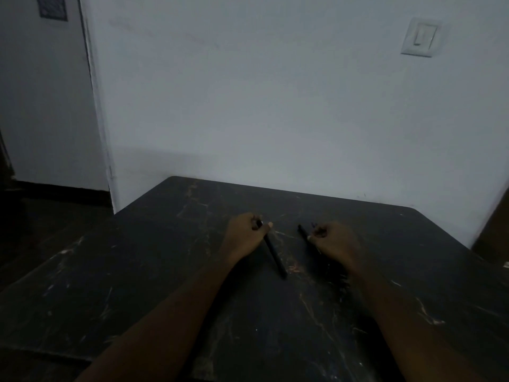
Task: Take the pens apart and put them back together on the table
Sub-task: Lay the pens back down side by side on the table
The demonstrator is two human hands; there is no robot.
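Note:
The light is dim. My left hand (246,235) is closed around the far end of a long black pen (274,253), whose near end slants toward me and rests on the dark scratched table (154,271). My right hand (334,245) is closed on a second, shorter black pen piece (303,232) that sticks out to the left of its fingers. A thin dark tip pokes up above the right fingers; what it is I cannot make out. The two hands are apart, with a gap of table between them.
The table's far edge stands against a pale wall with a light switch (420,37) at the upper right. A doorway and dark floor (49,221) lie to the left. A brown wooden surface (495,230) stands at the right edge.

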